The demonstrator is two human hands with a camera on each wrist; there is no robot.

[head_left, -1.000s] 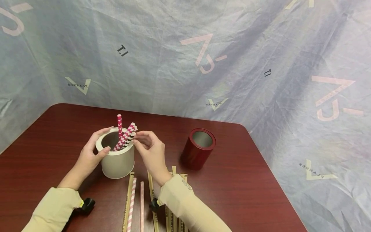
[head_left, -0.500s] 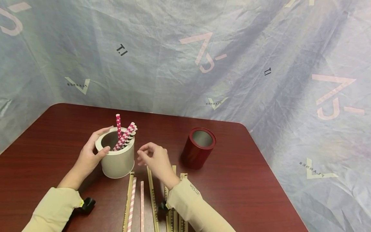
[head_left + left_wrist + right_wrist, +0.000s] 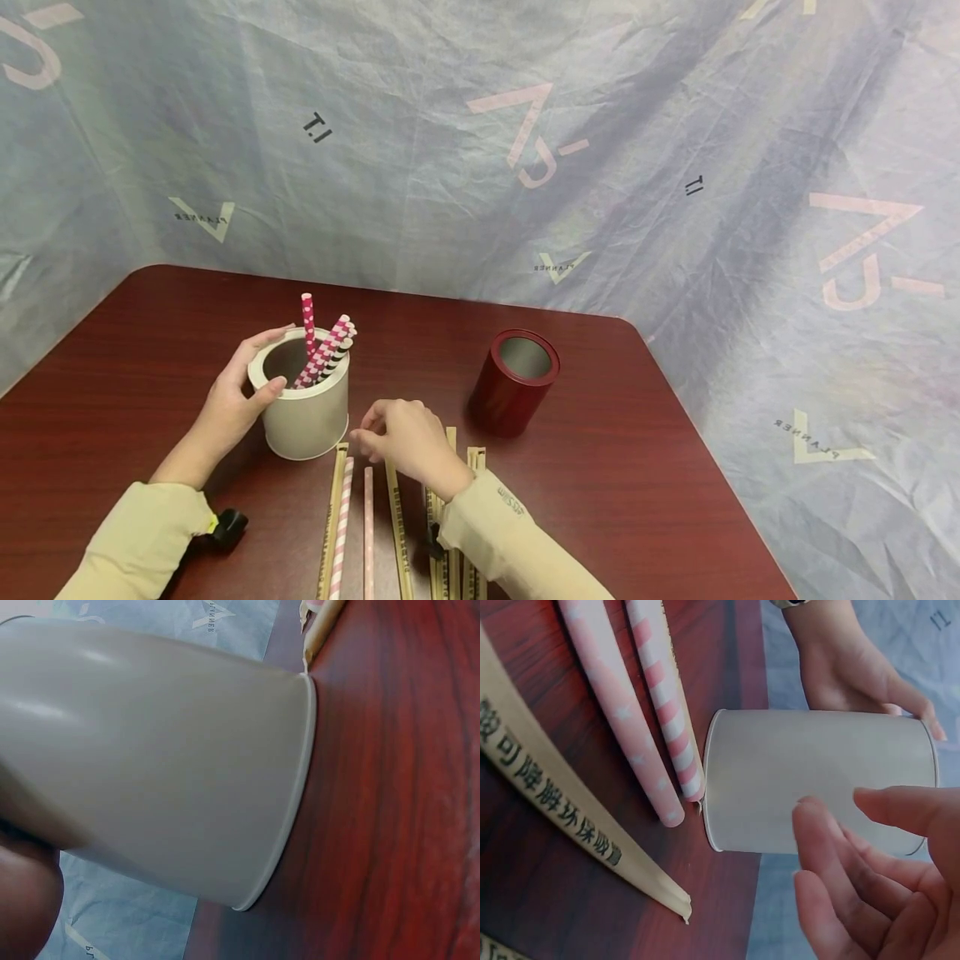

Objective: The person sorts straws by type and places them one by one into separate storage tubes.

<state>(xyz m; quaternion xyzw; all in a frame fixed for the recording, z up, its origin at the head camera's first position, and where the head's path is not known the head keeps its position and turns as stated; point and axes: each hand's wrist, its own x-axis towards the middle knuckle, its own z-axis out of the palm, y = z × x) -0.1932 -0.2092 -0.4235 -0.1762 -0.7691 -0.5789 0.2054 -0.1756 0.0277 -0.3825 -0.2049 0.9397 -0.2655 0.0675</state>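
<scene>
My left hand (image 3: pixel 238 390) grips a cream-white canister (image 3: pixel 306 429) by its rim, thumb at the near side and fingers round the far left. Out of the canister lean several patterned paper straws (image 3: pixel 330 354), pink-checked and black-striped, plus one dotted pink straw (image 3: pixel 308 321) standing more upright. To the right of the canister, my right hand (image 3: pixel 408 440) hangs over the table with loosely bent fingers and nothing in them. Below it lie a pink-striped straw (image 3: pixel 664 705), a pink straw with white stars (image 3: pixel 622 712) and a straw in a printed paper wrapper (image 3: pixel 551 784).
A dark red canister (image 3: pixel 504 400) stands upright to the right. Several more wrapped straws (image 3: pixel 453 550) lie partly under the right forearm. The dark red wooden table (image 3: pixel 637 467) ends at a printed fabric backdrop (image 3: pixel 420 167).
The right hand has left the straws at the canister's rim and come down and toward me, over the straws on the table. The left hand and canister stay put.
</scene>
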